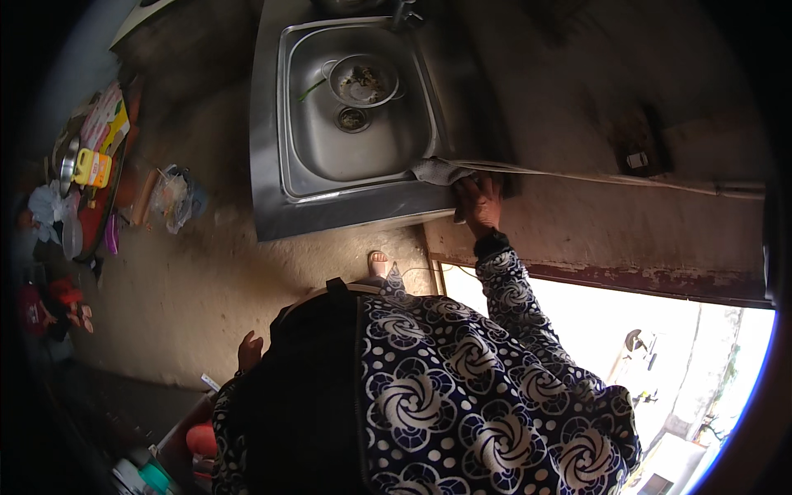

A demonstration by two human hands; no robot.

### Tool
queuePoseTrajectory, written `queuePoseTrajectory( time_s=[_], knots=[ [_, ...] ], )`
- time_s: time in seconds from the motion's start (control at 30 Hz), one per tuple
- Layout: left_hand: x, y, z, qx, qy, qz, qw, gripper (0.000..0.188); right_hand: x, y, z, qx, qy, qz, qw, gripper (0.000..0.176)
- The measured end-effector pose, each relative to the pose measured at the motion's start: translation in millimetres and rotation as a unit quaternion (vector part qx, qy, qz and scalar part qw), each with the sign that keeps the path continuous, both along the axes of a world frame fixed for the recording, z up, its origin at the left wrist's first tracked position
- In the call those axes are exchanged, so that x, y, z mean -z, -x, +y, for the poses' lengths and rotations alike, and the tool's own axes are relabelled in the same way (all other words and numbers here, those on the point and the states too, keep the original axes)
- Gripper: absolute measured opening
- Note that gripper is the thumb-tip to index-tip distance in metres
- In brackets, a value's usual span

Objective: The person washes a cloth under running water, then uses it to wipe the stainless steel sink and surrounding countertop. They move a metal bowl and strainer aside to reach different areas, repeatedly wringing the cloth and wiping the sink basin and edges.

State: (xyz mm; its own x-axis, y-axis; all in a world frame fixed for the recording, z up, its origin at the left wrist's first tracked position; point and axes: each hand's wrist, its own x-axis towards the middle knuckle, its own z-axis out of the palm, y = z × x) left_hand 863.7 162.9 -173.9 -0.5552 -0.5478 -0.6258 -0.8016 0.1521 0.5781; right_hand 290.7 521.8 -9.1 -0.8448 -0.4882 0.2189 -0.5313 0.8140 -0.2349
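My right hand (480, 201) reaches to the near right corner of the metal sink counter, its fingers at the edge of a grey cloth (438, 171) that lies over the corner of the sink rim. Whether the fingers grip the cloth is hard to tell. My left hand (250, 351) hangs low beside my body, away from the counter, with its fingers partly hidden. In the stainless steel sink (377, 158) stands a round two-handled strainer or bowl (363, 80) with food scraps in it. A green stalk (312, 90) lies beside it, and scraps sit in the drain (352, 119).
A faucet (406, 17) stands at the sink's far edge. Pale cords (557, 173) run along the wall at right. On the left are a yellow jug (93, 167), plastic bags (175, 197) and other household goods. A bright doorway opens at lower right.
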Motion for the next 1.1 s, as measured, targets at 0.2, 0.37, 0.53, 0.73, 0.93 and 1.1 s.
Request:
queuePoseTrajectory(
  time_s=[0.2, 0.37, 0.53, 0.73, 0.93, 1.1],
  knots=[
    [99, -56, -23, -0.011, -0.293, 0.01, 0.956, 0.072, 6, -75, -96, -0.08, -0.102, 0.062, 0.99, 0.051],
    [32, 7, -49, 0.097, 0.002, -0.114, 0.989, 0.059, -21, -113, -181, -0.242, -0.049, -0.109, 0.963, 0.046],
    [-77, 109, -34, 0.026, 0.054, 0.02, 0.998, 0.05, -24, -83, -99, -0.175, 0.012, -0.016, 0.984, 0.064],
    [-81, 108, -12, 0.08, 0.014, -0.047, 0.996, 0.049, -14, -16, 1, -0.095, -0.062, -0.003, 0.994, 0.051],
    [-37, 46, -1, -0.044, -0.023, -0.104, 0.993, 0.058, -11, -47, -43, 0.018, -0.124, -0.07, 0.99, 0.053],
    [-17, 23, 9, -0.053, -0.001, -0.083, 0.995, 0.056, -30, -104, -149, -0.124, -0.17, -0.146, 0.967, 0.08]
  ],
)
